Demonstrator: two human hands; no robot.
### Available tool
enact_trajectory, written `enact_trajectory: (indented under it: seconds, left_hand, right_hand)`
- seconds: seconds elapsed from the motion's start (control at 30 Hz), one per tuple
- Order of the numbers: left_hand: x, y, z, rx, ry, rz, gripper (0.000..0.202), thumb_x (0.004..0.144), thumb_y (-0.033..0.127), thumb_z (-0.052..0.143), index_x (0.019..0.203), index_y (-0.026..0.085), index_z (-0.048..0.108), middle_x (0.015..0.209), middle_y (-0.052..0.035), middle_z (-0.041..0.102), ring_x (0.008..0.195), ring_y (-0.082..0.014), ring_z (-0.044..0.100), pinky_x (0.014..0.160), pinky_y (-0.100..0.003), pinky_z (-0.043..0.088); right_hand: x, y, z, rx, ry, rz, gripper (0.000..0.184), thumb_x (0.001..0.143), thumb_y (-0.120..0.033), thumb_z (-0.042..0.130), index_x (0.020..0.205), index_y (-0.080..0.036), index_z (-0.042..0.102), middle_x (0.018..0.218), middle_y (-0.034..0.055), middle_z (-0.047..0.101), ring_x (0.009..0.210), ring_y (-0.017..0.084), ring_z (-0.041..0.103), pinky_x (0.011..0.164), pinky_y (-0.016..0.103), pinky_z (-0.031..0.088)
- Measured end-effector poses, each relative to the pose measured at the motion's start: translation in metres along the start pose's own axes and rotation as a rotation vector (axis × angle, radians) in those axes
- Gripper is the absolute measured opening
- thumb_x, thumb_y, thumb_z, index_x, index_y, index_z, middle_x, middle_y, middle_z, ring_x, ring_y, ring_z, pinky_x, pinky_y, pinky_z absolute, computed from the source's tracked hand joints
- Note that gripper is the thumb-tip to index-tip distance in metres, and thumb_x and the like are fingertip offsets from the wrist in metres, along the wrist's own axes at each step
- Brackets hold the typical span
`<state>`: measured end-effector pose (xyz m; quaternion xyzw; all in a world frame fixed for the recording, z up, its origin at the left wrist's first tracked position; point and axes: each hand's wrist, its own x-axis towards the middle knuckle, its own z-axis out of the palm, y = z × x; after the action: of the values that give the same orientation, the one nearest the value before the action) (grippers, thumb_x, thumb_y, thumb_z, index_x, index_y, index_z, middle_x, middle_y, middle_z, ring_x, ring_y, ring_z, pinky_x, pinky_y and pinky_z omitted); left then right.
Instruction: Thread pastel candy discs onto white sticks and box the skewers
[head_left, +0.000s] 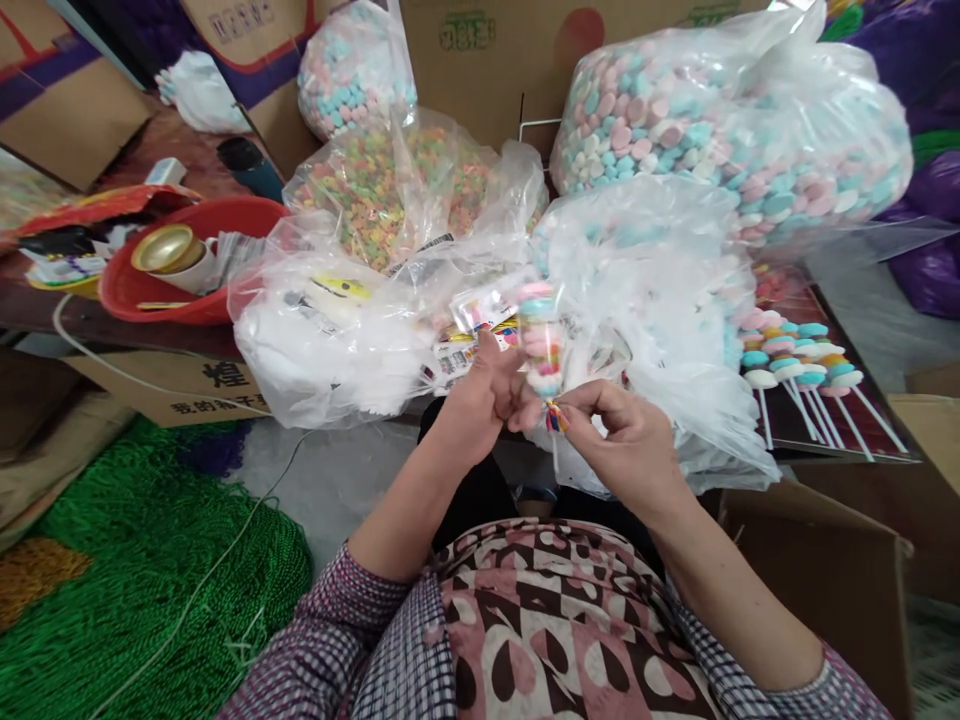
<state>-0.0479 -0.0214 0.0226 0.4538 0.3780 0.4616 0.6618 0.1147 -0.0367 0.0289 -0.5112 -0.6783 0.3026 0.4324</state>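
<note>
One lumpy, clear-wrapped candy skewer (541,340)

Red basin (244,215): plastic, smooth, sl. glossy
Bowl (166,248), in red basin: gold-col. metal, shiny
Sweets bag (720,120), far R of red basin: clear plastic, glossy, crinkled
Wrapped skewer (540,345), R of red basin: clear film, glossy
Carton (480,90), behind red basin, to R: cardbd, matt
Cord pile (202,530), below red basin: fibre, rough, some sheen

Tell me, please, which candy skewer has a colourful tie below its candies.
The skewer between the left hand and right hand: its tie shows red, yellow and blue. The skewers on the right show no tie.
</note>
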Motion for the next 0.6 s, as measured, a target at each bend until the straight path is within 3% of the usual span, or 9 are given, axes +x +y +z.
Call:
enact_trajectory:
  seconds: [0.07,0.13,0.2,0.27,0.33,0.43,0.5,0.6]
  left_hand:
    - [-0.002,0.006,-0.002,0.025,-0.069,-0.046,0.091,0.085,0.083,0.010,0.077,0.018,0.074,0.037,0.0025,0.037,0.038,-0.0104,0.033,0.047,-0.028,0.032]
    - [-0.007,0.006,0.000,0.163,-0.141,-0.097,0.084,0.085,0.083,0.023,0.066,0.017,0.071,0.034,0.0034,0.032,0.037,-0.0089,0.029,0.046,-0.027,0.029]
    - [-0.010,0.002,0.003,0.307,-0.140,-0.129,0.076,0.084,0.080,0.036,0.053,0.017,0.064,0.035,0.0027,0.036,0.038,-0.0079,0.032,0.047,-0.027,0.028]
    - [-0.011,-0.006,0.006,0.326,-0.084,-0.134,0.074,0.086,0.078,0.037,0.047,0.017,0.054,0.037,0.0017,0.040,0.040,-0.0077,0.036,0.047,-0.026,0.029]
    - [-0.010,-0.010,0.007,0.219,-0.040,-0.113,0.067,0.088,0.073,0.039,0.054,0.017,0.055,0.039,0.0036,0.041,0.040,-0.0070,0.036,0.046,-0.024,0.029]
    - [-0.009,-0.008,0.008,0.099,-0.062,-0.082,0.038,0.084,0.056,0.062,0.086,0.017,0.066,0.048,0.0081,0.045,0.041,-0.0051,0.034,0.045,-0.020,0.028]
    - [-0.010,-0.005,0.009,0.106,-0.167,-0.075,0.034,0.079,0.045,0.071,0.100,0.018,0.067,0.058,0.0063,0.054,0.047,-0.0054,0.041,0.048,-0.019,0.033]
    - [-0.013,-0.005,0.016,0.170,-0.351,-0.008,0.033,0.079,0.037,0.072,0.104,0.017,0.071,0.077,-0.0009,0.067,0.065,-0.0105,0.057,0.063,-0.022,0.044]
  right_hand:
    - [0.000,0.006,-0.001,0.020,0.014,0.037,0.011,0.078,-0.024,0.060,0.068,-0.020,0.062,0.059,-0.0030,0.059,0.055,0.011,0.053,0.056,0.025,0.042]
    - [0.003,0.010,-0.004,0.027,0.066,0.054,0.010,0.079,-0.025,0.060,0.071,-0.020,0.063,0.061,-0.0026,0.060,0.057,0.012,0.054,0.057,0.025,0.043]
    - [0.005,0.008,-0.008,0.017,0.106,0.039,0.010,0.081,-0.025,0.061,0.073,-0.021,0.064,0.062,-0.0027,0.060,0.058,0.012,0.054,0.059,0.025,0.043]
    - [0.004,0.002,-0.009,0.009,0.098,0.005,0.009,0.081,-0.025,0.062,0.074,-0.021,0.065,0.060,-0.0030,0.059,0.058,0.012,0.054,0.059,0.025,0.043]
    - [-0.001,-0.002,-0.009,0.013,0.029,-0.009,0.008,0.080,-0.024,0.063,0.073,-0.021,0.066,0.059,-0.0028,0.059,0.057,0.012,0.053,0.059,0.026,0.042]
    - [-0.012,0.004,-0.009,0.125,-0.162,0.081,0.014,0.082,-0.027,0.065,0.069,-0.020,0.066,0.061,-0.0012,0.062,0.059,0.014,0.055,0.060,0.026,0.044]
    - [-0.020,0.016,-0.011,0.307,-0.244,0.178,0.018,0.083,-0.033,0.067,0.069,-0.021,0.068,0.069,0.0007,0.067,0.067,0.016,0.060,0.067,0.028,0.048]
    - [-0.031,0.034,-0.016,0.589,-0.210,0.300,0.023,0.078,-0.042,0.074,0.070,-0.021,0.069,0.089,0.0049,0.073,0.084,0.021,0.067,0.078,0.031,0.054]
